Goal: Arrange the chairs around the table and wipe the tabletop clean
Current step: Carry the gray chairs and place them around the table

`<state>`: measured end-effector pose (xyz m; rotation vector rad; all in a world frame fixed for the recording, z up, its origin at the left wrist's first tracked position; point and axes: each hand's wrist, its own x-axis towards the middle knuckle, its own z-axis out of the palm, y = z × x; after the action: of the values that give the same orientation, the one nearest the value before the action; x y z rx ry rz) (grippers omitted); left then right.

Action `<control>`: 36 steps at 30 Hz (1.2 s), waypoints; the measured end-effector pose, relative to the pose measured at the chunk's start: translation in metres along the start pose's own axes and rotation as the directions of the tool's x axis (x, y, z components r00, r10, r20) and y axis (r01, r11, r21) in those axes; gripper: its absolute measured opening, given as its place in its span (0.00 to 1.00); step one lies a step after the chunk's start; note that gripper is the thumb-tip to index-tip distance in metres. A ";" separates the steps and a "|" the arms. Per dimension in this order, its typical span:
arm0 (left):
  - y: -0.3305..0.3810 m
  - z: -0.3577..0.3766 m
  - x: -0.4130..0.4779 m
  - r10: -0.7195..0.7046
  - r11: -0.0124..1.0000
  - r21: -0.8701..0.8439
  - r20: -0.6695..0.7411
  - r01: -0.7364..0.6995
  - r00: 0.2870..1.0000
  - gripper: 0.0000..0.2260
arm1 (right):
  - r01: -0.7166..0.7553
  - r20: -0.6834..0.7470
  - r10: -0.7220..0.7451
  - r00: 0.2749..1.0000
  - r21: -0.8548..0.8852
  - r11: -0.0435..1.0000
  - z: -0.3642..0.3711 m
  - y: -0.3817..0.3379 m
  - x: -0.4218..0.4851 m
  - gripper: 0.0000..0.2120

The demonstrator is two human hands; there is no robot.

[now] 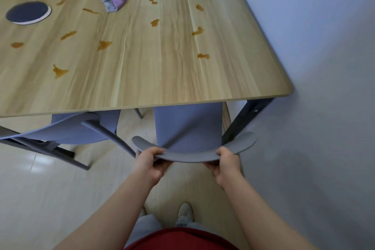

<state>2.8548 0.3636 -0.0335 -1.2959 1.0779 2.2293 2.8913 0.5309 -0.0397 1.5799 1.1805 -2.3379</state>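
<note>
Fingers wrap the curved backrest, left hand and right hand set wide apart for a straight push. The chair sits half under the table at its near edge, by the right corner. The cloth lies near the far edge, and the stains are unwiped.

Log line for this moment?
left hand: grips chair backrest | right hand: same backrest | seat: partly under tabletop | orange stains: unwiped | cloth: on tabletop

Low in the frame, left hand and right hand grip a grey chair backrest; its seat sits under the table (orange stains, crumpled cloth upper left).
</note>
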 end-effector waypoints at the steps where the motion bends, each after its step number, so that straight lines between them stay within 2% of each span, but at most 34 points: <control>1: 0.001 0.004 0.000 0.017 1.000 -0.001 0.000 -0.017 1.000 0.15 | -0.010 0.007 0.011 1.000 -0.015 1.000 0.002 -0.004 0.001 0.16; 5: 0.004 0.017 0.007 0.016 1.000 -0.013 0.012 -0.016 1.000 0.11 | -0.053 0.017 0.054 0.998 -0.079 0.995 0.014 -0.025 0.006 0.11; 10: 0.013 0.032 0.021 -0.010 0.999 -0.046 0.021 0.011 1.000 0.15 | -0.099 0.054 0.109 0.993 -0.154 0.983 0.030 -0.053 0.010 0.10; 17: 0.023 0.057 0.029 0.031 0.998 -0.046 0.000 -0.031 1.000 0.17 | -0.087 0.041 0.096 0.994 -0.192 0.977 0.048 -0.076 0.025 0.09; 24: 0.033 0.069 0.045 0.055 0.998 0.014 -0.048 -0.054 0.997 0.24 | -0.072 0.039 0.080 0.996 -0.186 0.980 0.062 -0.083 0.035 0.09; 29: 0.042 0.073 0.050 0.070 0.995 0.084 -0.098 -0.062 0.993 0.23 | -0.061 0.035 0.068 0.997 -0.168 0.984 0.066 -0.080 0.034 0.08; 33: 0.051 0.075 0.048 0.070 0.986 0.161 -0.117 -0.051 0.991 0.22 | -0.058 0.032 0.064 0.997 -0.161 0.985 0.071 -0.078 0.030 0.03; 36: 0.051 0.075 0.044 0.081 0.982 0.178 -0.132 -0.057 0.988 0.19 | -0.062 0.018 0.066 0.998 -0.178 0.982 0.071 -0.078 0.029 0.05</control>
<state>2.7560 0.3838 -0.0265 -1.3738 1.3548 2.0641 2.7883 0.5504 -0.0083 1.5035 1.2731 -2.1396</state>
